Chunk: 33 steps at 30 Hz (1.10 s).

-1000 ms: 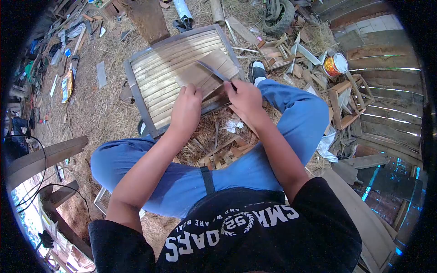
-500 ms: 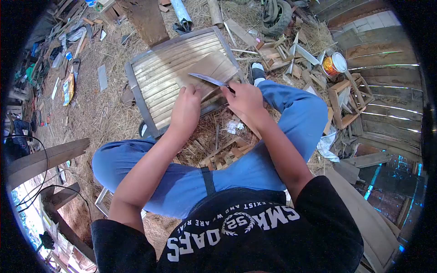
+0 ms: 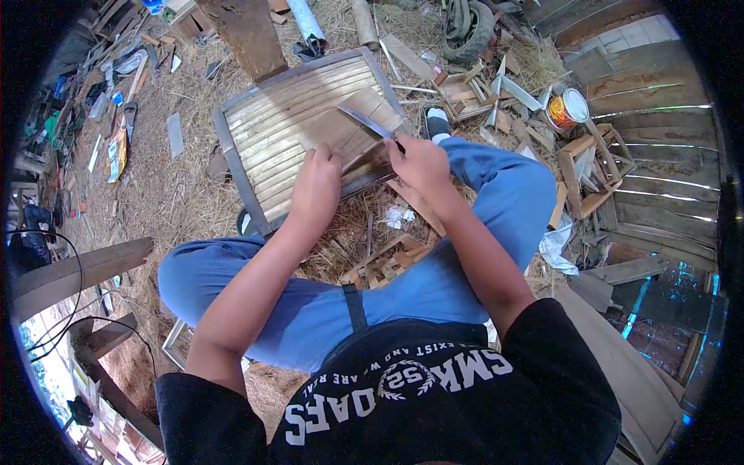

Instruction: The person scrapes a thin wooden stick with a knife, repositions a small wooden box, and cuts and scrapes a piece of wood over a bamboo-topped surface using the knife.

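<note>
My right hand (image 3: 421, 165) is closed round the dark handle of a knife (image 3: 365, 122), its blade pointing up and left over a flat brown board (image 3: 333, 129). At the board's near left edge, my left hand (image 3: 318, 175) has its fingers curled and pressed on the board. Beneath the board lies a slatted wooden panel (image 3: 267, 146) with a dark frame, in front of my crossed legs. The hands are apart, left and right of the board's near corner.
A wooden post (image 3: 246, 37) stands behind the panel. To the right are a paint bucket (image 3: 568, 108), a wooden frame (image 3: 593, 172) and scrap wood. A tire (image 3: 470, 32) lies at the back. A yellow packet (image 3: 117, 155) and a saw (image 3: 130, 115) lie left on straw.
The knife blade has swung from a flatter angle to a steeper one, its tip moving up and right. My left hand stays nearly in place on the board.
</note>
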{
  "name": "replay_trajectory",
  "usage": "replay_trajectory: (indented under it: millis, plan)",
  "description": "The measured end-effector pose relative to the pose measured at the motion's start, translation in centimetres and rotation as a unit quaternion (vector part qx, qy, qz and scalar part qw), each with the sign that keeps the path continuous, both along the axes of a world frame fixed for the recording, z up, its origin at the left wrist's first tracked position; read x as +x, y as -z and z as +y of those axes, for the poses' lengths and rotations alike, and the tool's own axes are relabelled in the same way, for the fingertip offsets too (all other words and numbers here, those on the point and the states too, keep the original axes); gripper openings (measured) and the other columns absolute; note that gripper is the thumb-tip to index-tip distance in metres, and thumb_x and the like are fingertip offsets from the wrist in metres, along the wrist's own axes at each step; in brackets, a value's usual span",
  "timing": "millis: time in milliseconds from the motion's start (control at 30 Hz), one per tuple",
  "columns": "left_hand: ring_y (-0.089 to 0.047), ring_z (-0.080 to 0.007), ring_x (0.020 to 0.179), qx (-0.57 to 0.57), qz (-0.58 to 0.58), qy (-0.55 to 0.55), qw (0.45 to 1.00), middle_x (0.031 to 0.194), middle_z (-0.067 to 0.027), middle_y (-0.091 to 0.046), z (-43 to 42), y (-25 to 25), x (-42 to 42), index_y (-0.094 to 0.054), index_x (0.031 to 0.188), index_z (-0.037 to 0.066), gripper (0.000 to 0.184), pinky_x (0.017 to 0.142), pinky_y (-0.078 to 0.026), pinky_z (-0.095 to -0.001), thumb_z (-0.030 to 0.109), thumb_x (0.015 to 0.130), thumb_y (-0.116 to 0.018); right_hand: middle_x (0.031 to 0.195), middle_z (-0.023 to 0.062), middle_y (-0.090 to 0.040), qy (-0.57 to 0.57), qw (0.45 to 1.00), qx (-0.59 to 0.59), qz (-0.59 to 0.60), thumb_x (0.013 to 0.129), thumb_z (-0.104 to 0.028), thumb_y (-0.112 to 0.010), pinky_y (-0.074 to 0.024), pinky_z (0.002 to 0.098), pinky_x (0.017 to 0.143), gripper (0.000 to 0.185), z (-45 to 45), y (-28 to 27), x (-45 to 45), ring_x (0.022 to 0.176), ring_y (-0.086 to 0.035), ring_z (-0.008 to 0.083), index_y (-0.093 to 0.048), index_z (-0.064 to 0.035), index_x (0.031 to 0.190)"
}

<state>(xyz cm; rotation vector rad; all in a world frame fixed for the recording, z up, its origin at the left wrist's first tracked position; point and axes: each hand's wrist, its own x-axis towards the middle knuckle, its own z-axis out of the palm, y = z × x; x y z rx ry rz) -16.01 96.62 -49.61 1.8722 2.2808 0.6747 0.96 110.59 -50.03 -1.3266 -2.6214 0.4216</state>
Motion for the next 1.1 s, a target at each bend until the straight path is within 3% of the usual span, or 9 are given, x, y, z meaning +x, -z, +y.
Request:
replay_trajectory:
  millis: [100, 233, 400, 467, 633, 800, 933, 1000, 1100]
  plan:
    - [-0.06, -0.0394, 0.1, 0.046, -0.012, -0.012, 0.999, 0.1, -0.021, -0.06, 0.0, 0.1, 0.3, -0.067, 0.092, -0.005, 0.014, 0.086, -0.054, -0.0478, -0.002, 0.082, -0.057, 0.068, 0.016, -0.067, -0.107, 0.993, 0.014, 0.053, 0.099, -0.045, -0.059, -0.0517, 0.0536, 0.058, 0.041, -1.8, -0.1, 0.4, 0.065, -0.067, 0.0407, -0.067, -0.0098, 0.078]
    - [-0.06, -0.0397, 0.101, 0.003, -0.028, -0.017, 0.999, 0.101, -0.0213, -0.06, 0.1, -0.3, 0.2, -0.066, 0.091, -0.005, 0.013, 0.086, -0.054, -0.0476, -0.003, 0.082, -0.058, 0.069, 0.0165, -0.067, 0.008, 0.999, 0.011, 0.052, 0.098, -0.043, -0.061, -0.052, 0.0542, 0.059, 0.037, -0.1, 0.4, 0.0, 0.066, -0.067, 0.0418, -0.068, -0.0108, 0.081]
    - [-0.06, -0.0398, 0.101, 0.048, -0.023, -0.005, 0.999, 0.101, -0.0219, -0.061, 0.0, -0.2, 0.2, -0.067, 0.091, -0.005, 0.014, 0.087, -0.054, -0.0479, -0.003, 0.082, -0.056, 0.072, 0.017, -0.068, -0.1, 0.995, 0.015, 0.02, 0.1, -0.046, -0.057, -0.0535, 0.0539, 0.06, 0.043, -0.6, 0.3, 0.6, 0.067, -0.068, 0.041, -0.067, -0.009, 0.081]
    - [-0.06, -0.0397, 0.1, 0.03, -0.02, -0.005, 0.999, 0.101, -0.022, -0.061, 0.1, -0.3, 0.2, -0.067, 0.091, -0.005, 0.014, 0.088, -0.053, -0.0479, -0.004, 0.081, -0.056, 0.072, 0.0167, -0.068, 0.002, 0.999, -0.007, 0.052, 0.099, -0.046, -0.057, -0.0533, 0.0547, 0.061, 0.042, 1.0, 0.6, 0.5, 0.066, -0.068, 0.0414, -0.067, -0.0088, 0.081]
    - [-0.06, -0.0392, 0.098, 0.022, -0.009, 0.0, 1.0, 0.1, -0.0223, -0.061, 0.2, 0.0, 0.2, -0.067, 0.091, -0.006, 0.015, 0.088, -0.053, -0.0475, -0.004, 0.081, -0.056, 0.07, 0.0171, -0.069, -0.132, 0.99, 0.04, -0.009, 0.101, -0.046, -0.054, -0.0555, 0.0526, 0.061, 0.042, -0.5, 0.4, 0.6, 0.067, -0.07, 0.0394, -0.07, -0.0113, 0.084]
    - [-0.06, -0.0392, 0.099, 0.012, -0.012, -0.009, 1.0, 0.098, -0.022, -0.06, 0.1, -0.4, 0.3, -0.066, 0.09, -0.005, 0.013, 0.087, -0.053, -0.0476, -0.003, 0.082, -0.056, 0.061, 0.0161, -0.064, 0.013, 0.998, 0.018, 0.059, 0.099, -0.046, -0.058, -0.052, 0.054, 0.056, 0.041, 4.0, 1.0, 1.4, 0.061, -0.067, 0.0406, -0.067, -0.011, 0.079]
    - [-0.06, -0.0408, 0.092, 0.025, -0.027, -0.017, 0.999, 0.094, -0.021, -0.059, 0.3, 0.2, 0.0, -0.071, 0.101, -0.003, 0.023, 0.083, -0.052, -0.0485, -0.003, 0.083, -0.058, 0.075, 0.0175, -0.071, -0.125, 0.992, -0.006, -0.034, 0.099, -0.05, -0.052, -0.0558, 0.0531, 0.065, 0.045, 2.6, -0.2, 1.7, 0.073, -0.071, 0.0412, -0.073, -0.0116, 0.086]
    - [-0.06, -0.0407, 0.092, 0.043, -0.021, -0.018, 0.999, 0.092, -0.0215, -0.059, 0.3, 0.4, 0.0, -0.071, 0.098, -0.003, 0.021, 0.083, -0.052, -0.0487, -0.003, 0.083, -0.057, 0.083, 0.0198, -0.072, 0.094, 0.995, -0.041, -0.001, 0.099, -0.051, -0.051, -0.0557, 0.0545, 0.072, 0.048, 5.9, 0.4, 2.0, 0.081, -0.071, 0.0431, -0.074, -0.01, 0.087]
    - [-0.061, -0.041, 0.09, 0.035, -0.034, -0.02, 0.999, 0.092, -0.0222, -0.058, 0.3, 0.8, -0.3, -0.071, 0.096, -0.003, 0.018, 0.082, -0.051, -0.0496, -0.003, 0.083, -0.059, 0.094, 0.0232, -0.073, 0.124, 0.986, -0.108, 0.036, 0.098, -0.055, -0.049, -0.0536, 0.0539, 0.08, 0.054, 6.7, 1.3, 3.0, 0.092, -0.069, 0.046, -0.075, -0.0069, 0.098]
